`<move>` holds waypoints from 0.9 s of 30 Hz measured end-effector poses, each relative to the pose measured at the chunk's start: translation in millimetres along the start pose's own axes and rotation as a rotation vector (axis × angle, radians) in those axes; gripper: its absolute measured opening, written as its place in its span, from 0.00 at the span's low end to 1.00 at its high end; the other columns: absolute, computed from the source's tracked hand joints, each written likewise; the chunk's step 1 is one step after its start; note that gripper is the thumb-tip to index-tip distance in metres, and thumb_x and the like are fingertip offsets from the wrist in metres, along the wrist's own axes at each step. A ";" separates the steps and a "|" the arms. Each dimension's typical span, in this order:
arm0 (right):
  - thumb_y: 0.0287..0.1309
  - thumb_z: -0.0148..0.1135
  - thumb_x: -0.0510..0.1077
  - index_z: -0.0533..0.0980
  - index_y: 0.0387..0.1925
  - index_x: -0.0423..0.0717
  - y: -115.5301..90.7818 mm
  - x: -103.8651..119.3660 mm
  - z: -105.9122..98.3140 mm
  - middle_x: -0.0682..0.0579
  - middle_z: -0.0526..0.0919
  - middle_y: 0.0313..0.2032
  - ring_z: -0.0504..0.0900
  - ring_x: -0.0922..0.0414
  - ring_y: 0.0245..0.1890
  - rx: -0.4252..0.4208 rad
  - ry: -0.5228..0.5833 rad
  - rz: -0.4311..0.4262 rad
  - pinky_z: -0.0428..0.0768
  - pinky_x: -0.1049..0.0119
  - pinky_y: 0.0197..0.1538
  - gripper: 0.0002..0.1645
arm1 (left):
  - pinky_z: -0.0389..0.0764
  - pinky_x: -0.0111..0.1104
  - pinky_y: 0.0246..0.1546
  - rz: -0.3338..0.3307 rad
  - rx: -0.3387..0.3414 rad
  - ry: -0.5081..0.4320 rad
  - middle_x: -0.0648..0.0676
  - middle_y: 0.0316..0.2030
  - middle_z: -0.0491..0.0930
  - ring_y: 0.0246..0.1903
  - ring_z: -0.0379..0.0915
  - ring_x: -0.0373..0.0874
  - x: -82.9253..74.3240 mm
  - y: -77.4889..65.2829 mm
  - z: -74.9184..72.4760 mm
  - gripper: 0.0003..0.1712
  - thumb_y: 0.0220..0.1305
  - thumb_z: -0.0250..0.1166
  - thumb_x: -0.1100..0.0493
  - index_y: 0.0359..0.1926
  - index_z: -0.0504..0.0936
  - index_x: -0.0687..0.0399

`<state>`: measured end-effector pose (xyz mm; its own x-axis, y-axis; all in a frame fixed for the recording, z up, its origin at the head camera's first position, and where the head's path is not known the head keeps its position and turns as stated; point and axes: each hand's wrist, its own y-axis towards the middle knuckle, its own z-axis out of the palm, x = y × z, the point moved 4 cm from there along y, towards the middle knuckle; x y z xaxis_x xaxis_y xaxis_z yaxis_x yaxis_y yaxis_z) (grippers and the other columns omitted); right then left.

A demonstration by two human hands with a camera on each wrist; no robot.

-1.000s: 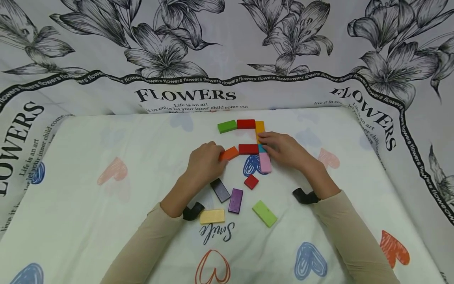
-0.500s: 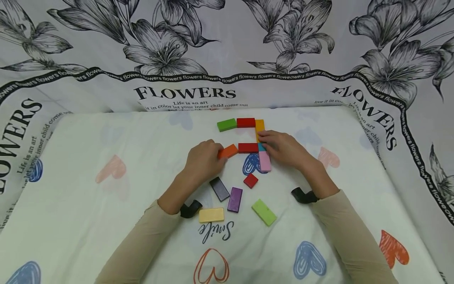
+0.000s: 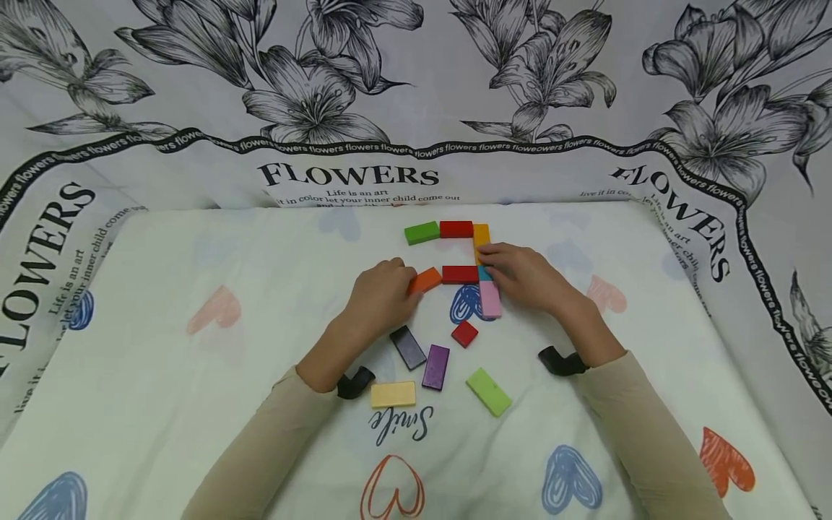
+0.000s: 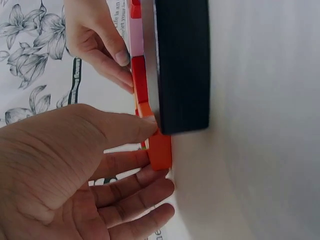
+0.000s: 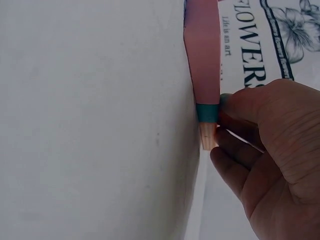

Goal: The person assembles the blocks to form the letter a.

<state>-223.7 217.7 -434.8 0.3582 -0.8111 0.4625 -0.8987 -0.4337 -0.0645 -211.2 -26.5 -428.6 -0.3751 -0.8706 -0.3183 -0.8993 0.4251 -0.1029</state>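
Observation:
My left hand pinches an orange block between thumb and fingers. In the left wrist view, the thumb lies on the near side of this orange block. Its inner end meets a red block in an angled row. With its fingertips, my right hand touches the side of a yellow-orange block and a small blue block, partly hidden by the thumb. Below the blue one lies a pink block. Another red block and a green block extend left along the top.
Loose on the white heart-print cloth lie a grey block, a purple block, a small red block, a pale yellow block and a lime green block. A black flower-print cloth hangs behind.
The whole head view has shifted slightly. Both hands and the blocks keep nearly the same places relative to each other.

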 end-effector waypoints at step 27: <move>0.74 0.62 0.39 0.77 0.69 0.41 4.2 -4.7 0.3 0.44 0.77 0.73 0.71 0.42 0.77 -0.014 0.070 0.017 0.73 0.43 0.76 0.24 | 0.81 0.38 0.40 0.025 -0.001 -0.031 0.55 0.40 0.85 0.38 0.77 0.48 5.3 1.3 -2.4 0.17 0.72 0.68 0.51 0.52 0.90 0.57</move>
<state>-229.1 219.5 -437.4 0.3246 -0.7887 0.5221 -0.9081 -0.4142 -0.0611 -214.9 -31.1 -428.2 -0.3905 -0.8517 -0.3494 -0.8899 0.4465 -0.0939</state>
